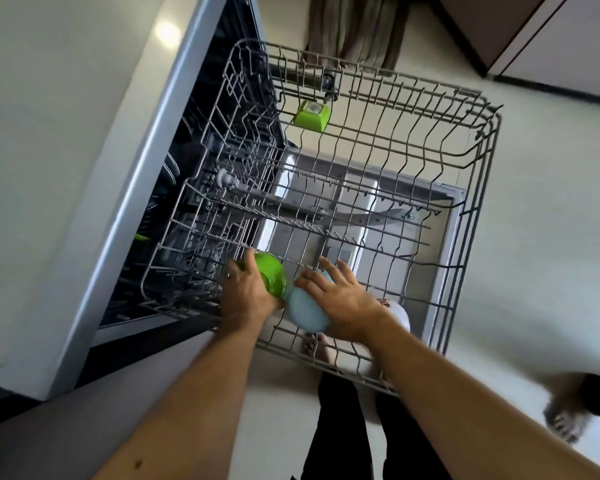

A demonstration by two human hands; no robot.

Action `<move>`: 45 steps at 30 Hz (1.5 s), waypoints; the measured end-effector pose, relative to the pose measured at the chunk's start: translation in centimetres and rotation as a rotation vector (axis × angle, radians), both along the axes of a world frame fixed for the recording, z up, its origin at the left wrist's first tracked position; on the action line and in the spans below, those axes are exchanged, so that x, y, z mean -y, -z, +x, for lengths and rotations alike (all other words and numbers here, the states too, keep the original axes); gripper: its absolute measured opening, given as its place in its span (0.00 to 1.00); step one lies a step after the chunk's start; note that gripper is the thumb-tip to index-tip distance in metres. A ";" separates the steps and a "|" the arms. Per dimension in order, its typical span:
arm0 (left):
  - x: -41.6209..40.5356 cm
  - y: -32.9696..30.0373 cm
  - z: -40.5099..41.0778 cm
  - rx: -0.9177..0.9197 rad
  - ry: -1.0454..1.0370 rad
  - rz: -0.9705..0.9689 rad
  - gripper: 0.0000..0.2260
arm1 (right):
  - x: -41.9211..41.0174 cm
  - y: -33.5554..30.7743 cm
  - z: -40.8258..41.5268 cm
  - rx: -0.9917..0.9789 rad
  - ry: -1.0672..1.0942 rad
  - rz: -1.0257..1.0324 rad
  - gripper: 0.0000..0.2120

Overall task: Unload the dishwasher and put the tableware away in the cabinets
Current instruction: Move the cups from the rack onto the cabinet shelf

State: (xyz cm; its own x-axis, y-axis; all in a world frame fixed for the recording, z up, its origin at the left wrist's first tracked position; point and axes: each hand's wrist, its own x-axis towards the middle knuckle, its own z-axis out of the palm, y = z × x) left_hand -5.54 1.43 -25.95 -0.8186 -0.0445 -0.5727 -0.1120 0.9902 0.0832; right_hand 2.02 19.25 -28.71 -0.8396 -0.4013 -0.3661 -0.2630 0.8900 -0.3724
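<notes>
The upper dishwasher rack, grey wire, is pulled out over the open door. At its near left corner my left hand grips a green cup lying in the rack. Right beside it my right hand is spread over a pale blue bowl, fingers curled on its far side. A white cup sits just right of my right wrist, mostly hidden. A small green square dish stands at the rack's far edge.
The dishwasher's open door lies below the rack. The dark tub with the lower rack is to the left, under a white countertop. My legs and feet show beneath the rack. Another person's foot stands at the right.
</notes>
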 end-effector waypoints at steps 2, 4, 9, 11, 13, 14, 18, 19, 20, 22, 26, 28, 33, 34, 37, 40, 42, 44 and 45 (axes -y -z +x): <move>0.0 -1.4 0.2 -0.021 -0.050 0.021 0.49 | -0.8 -1.8 0.4 0.075 0.171 -0.184 0.48; -0.3 -3.2 0.2 -0.038 -0.092 0.052 0.48 | -1.8 -4.0 0.8 0.100 0.350 -0.301 0.50; -0.7 -8.8 0.9 -0.109 -0.175 0.249 0.50 | -3.5 -10.2 0.9 -0.020 0.612 -0.352 0.53; -0.9 -11.5 1.7 -0.149 -0.187 0.334 0.51 | -4.1 -12.8 0.6 -0.079 0.621 -0.352 0.53; -1.3 -14.4 2.6 -0.208 -0.177 0.366 0.52 | -4.7 -15.6 0.1 -0.146 0.603 -0.345 0.52; -1.5 -15.5 3.0 -0.239 -0.172 0.367 0.52 | -5.0 -16.8 -0.2 -0.165 0.601 -0.343 0.53; -1.8 -20.6 5.0 -0.375 -0.229 0.433 0.53 | -6.1 -22.2 -1.3 -0.211 0.613 -0.348 0.55; -1.7 -21.7 5.4 -0.403 -0.251 0.443 0.53 | -6.3 -23.3 -1.4 -0.227 0.612 -0.353 0.55; -1.6 -23.2 5.9 -0.443 -0.269 0.451 0.52 | -6.4 -24.7 -1.4 -0.250 0.607 -0.362 0.55; -1.5 -25.7 6.7 -0.520 -0.298 0.460 0.50 | -6.4 -27.3 -1.6 -0.308 0.586 -0.371 0.55; -1.2 -30.4 8.4 -0.650 -0.354 0.467 0.51 | -5.8 -31.9 -2.0 -0.386 0.522 -0.403 0.54; -0.7 -32.6 9.4 -0.721 -0.373 0.476 0.51 | -5.2 -34.4 -2.1 -0.436 0.470 -0.431 0.54; 1.1 -38.1 11.8 -0.904 -0.472 0.493 0.49 | -2.3 -41.0 -2.3 -0.485 0.337 -0.529 0.53; 1.5 -39.2 12.3 -0.938 -0.491 0.491 0.49 | -1.7 -42.2 -2.3 -0.506 0.321 -0.554 0.52; 3.3 -42.8 14.2 -1.037 -0.582 0.489 0.49 | 1.1 -46.1 -1.9 -0.559 0.263 -0.624 0.51; 5.9 -46.0 16.1 -1.127 -0.664 0.486 0.50 | 4.1 -49.2 -1.7 -0.604 0.189 -0.666 0.50; 7.8 -48.1 17.3 -1.171 -0.727 0.510 0.48 | 6.3 -51.1 -1.3 -0.627 0.144 -0.708 0.49; 9.7 -50.2 18.2 -1.198 -0.754 0.507 0.48 | 8.8 -53.1 -0.9 -0.626 0.107 -0.751 0.50; 10.8 -51.2 18.8 -1.212 -0.756 0.485 0.49 | 10.3 -54.2 -0.5 -0.624 0.080 -0.772 0.50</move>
State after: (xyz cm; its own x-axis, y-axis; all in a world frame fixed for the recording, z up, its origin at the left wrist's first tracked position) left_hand 13.22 -9.40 25.25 -0.6645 -0.6697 0.3314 -0.1934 0.5826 0.7894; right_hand 1.51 8.98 25.51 -0.8277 -0.2770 0.4880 -0.5588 0.4857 -0.6722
